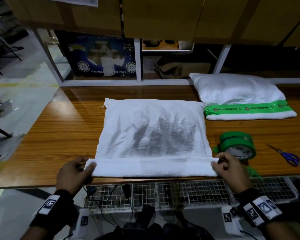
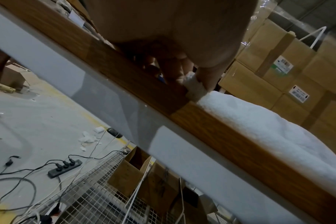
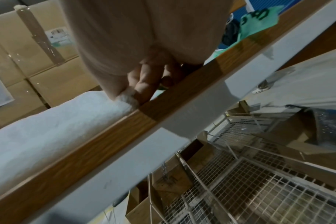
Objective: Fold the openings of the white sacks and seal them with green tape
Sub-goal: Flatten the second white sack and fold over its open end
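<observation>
A white woven sack [image 1: 152, 132] lies flat on the wooden table [image 1: 62, 129], its near edge rolled into a fold [image 1: 152, 168] along the table's front. My left hand [image 1: 87, 166] pinches the fold's left end [image 2: 194, 86] between thumb and fingers. My right hand [image 1: 216, 163] pinches the right end [image 3: 128, 98] the same way. Two stacked rolls of green tape [image 1: 237, 144] stand just right of the sack, beside my right hand. A second white sack [image 1: 237, 92], sealed with a green tape strip [image 1: 246, 108], lies at the back right.
Blue-handled scissors [image 1: 287, 155] lie right of the tape rolls. A white shelf frame [image 1: 139, 66] with a blue box [image 1: 100, 56] runs along the table's back; cardboard boxes [image 1: 159, 16] hang overhead. A wire mesh rack [image 1: 197, 193] sits below the front edge.
</observation>
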Demonstrator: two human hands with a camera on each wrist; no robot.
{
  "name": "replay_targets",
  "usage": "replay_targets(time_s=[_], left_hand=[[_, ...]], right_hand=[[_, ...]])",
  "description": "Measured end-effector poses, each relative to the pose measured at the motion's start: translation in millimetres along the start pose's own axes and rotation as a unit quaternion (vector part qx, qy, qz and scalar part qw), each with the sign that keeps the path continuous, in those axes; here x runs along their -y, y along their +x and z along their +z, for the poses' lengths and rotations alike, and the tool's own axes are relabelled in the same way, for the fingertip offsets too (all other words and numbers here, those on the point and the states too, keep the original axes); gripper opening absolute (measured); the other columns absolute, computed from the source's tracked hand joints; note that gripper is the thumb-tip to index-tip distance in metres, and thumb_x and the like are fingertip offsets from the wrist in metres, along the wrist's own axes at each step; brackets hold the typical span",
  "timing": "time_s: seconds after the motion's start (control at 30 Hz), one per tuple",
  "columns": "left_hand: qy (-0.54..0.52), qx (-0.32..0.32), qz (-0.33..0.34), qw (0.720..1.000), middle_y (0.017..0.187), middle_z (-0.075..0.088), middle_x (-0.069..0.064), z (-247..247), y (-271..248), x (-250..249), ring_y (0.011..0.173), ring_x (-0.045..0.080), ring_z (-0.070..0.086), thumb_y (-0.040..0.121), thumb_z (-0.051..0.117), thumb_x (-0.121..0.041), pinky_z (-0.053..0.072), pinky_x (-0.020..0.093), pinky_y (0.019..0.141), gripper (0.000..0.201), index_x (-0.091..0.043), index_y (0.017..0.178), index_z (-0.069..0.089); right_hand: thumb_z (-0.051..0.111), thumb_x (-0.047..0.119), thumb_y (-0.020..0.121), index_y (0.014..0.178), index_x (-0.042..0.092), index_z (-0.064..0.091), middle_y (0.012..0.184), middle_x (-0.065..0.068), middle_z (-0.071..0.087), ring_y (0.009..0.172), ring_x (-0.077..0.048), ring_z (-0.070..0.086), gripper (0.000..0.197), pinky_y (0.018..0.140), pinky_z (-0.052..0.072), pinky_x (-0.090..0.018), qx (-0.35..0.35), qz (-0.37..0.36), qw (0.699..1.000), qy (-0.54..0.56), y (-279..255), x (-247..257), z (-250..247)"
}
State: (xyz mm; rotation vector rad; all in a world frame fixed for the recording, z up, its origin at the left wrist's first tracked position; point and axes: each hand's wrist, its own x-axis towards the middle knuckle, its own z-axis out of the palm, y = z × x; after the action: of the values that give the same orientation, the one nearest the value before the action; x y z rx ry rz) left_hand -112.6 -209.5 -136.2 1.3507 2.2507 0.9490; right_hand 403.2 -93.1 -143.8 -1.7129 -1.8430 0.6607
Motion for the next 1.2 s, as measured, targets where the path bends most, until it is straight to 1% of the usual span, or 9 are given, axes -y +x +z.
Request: replay_targets(time_s=[0.1, 0.2, 0.3, 0.4, 0.5, 0.63, 0.8, 1.07, 1.2], left_hand=[[0.085, -0.067, 0.027, 0.994, 0.074, 0.063, -0.007, 6, -2, -5, 0.084, 0.021, 0.053, 0.069, 0.078, -0.049, 0.045, 0.037, 0.068, 0.033, -0.033, 0.094, 0.064], [0.135, -0.106, 0.188, 0.967, 0.088, 0.061, 0.001, 6, 0, -4, 0.088, 0.025, 0.045, 0.078, 0.071, -0.04, 0.032, 0.035, 0.071, 0.028, -0.019, 0.095, 0.066], [0.15, 0.0, 0.331, 0.932, 0.102, 0.07, -0.001, 6, 3, 9, 0.098, 0.021, 0.051, 0.089, 0.052, -0.034, 0.042, 0.034, 0.078, 0.03, -0.019, 0.103, 0.073], [0.142, 0.08, 0.335, 0.928, 0.121, 0.067, -0.01, -1, 5, 24, 0.115, 0.012, 0.051, 0.094, 0.048, -0.044, 0.044, 0.03, 0.095, 0.04, -0.024, 0.12, 0.071], [0.135, 0.113, 0.337, 0.925, 0.131, 0.061, -0.019, -13, 0, 29, 0.123, 0.007, 0.049, 0.091, 0.05, -0.058, 0.04, 0.02, 0.099, 0.051, -0.027, 0.127, 0.067], [0.098, 0.1, 0.308, 0.941, 0.122, 0.064, -0.027, -19, 1, 26, 0.118, 0.005, 0.053, 0.095, 0.043, -0.062, 0.045, 0.023, 0.094, 0.047, -0.032, 0.117, 0.072], [0.162, 0.036, 0.342, 0.925, 0.109, 0.061, -0.017, -18, 3, 17, 0.102, 0.016, 0.06, 0.098, 0.036, -0.061, 0.052, 0.038, 0.079, 0.053, -0.026, 0.108, 0.075], [0.284, -0.01, 0.286, 0.915, 0.133, 0.064, -0.001, -4, -13, -47, 0.128, 0.028, 0.049, 0.092, 0.041, -0.046, 0.032, 0.045, 0.099, 0.049, -0.024, 0.13, 0.061], [0.234, 0.097, 0.393, 0.884, 0.137, 0.06, -0.006, 62, -28, -117, 0.126, 0.025, 0.053, 0.091, 0.043, -0.042, 0.043, 0.041, 0.097, 0.049, -0.029, 0.137, 0.051]], right_hand=[[0.075, 0.021, 0.082, 0.088, 0.03, 0.05, 0.065, 0.001, 0.051, 0.067, -0.022, 0.051, 0.027, 0.06, 0.048, -0.038, -0.06, -0.023, 0.997, -0.037, -8, 15, 4], [0.077, 0.01, 0.082, 0.101, 0.016, 0.066, 0.084, -0.005, 0.05, 0.08, -0.026, 0.048, 0.023, 0.063, 0.045, -0.038, -0.126, -0.122, 0.973, -0.15, -13, 16, 7], [0.061, 0.018, 0.09, 0.118, 0.015, 0.071, 0.111, -0.01, 0.055, 0.098, -0.033, 0.053, 0.029, 0.075, 0.045, -0.043, -0.096, -0.243, 0.942, -0.209, -13, 2, 8], [0.047, 0.035, 0.098, 0.135, 0.022, 0.061, 0.134, 0.001, 0.056, 0.119, -0.028, 0.053, 0.042, 0.093, 0.042, -0.042, 0.002, -0.257, 0.947, -0.19, -21, -13, 5], [0.061, 0.043, 0.091, 0.145, 0.025, 0.05, 0.143, 0.005, 0.051, 0.127, -0.02, 0.046, 0.058, 0.1, 0.042, -0.042, 0.042, -0.263, 0.946, -0.182, -28, -18, -5], [0.078, 0.001, 0.078, 0.137, 0.029, 0.057, 0.133, 0.009, 0.057, 0.121, -0.018, 0.048, 0.069, 0.099, 0.039, -0.029, 0.04, -0.258, 0.957, -0.124, -25, -22, -11], [0.074, 0.0, 0.08, 0.132, 0.031, 0.063, 0.132, 0.016, 0.06, 0.122, -0.017, 0.046, 0.062, 0.095, 0.046, -0.041, 0.045, -0.239, 0.959, -0.149, -14, -15, -15], [0.081, 0.005, 0.069, 0.139, 0.026, 0.058, 0.137, 0.008, 0.062, 0.109, -0.025, 0.058, 0.076, 0.077, 0.058, -0.041, 0.055, -0.218, 0.924, -0.308, -1, 11, -10], [0.08, 0.002, 0.069, 0.139, 0.024, 0.059, 0.137, 0.005, 0.062, 0.106, -0.028, 0.059, 0.076, 0.075, 0.059, -0.042, 0.073, -0.208, 0.923, -0.315, 0, 18, -14]])
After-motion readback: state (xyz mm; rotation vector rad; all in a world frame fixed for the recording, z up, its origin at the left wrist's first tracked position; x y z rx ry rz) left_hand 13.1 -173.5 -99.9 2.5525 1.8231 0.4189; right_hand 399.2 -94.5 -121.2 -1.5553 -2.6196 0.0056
